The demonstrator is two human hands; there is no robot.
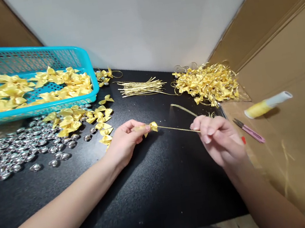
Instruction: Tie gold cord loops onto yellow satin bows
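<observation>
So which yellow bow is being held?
The small yellow ribbon bow pinched by the left hand; others lie in the turquoise plastic basket or on the black table.

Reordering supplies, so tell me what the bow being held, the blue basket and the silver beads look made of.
Bow, pinched in the left hand: likely satin ribbon, yellow with a soft sheen and folded loops. Basket: plastic, glossy turquoise, moulded mesh walls. Beads: mirror-bright silver, probably metallised plastic or metal; cannot tell which. The right hand pinches a thin gold tie, seemingly metallic cord.
</observation>
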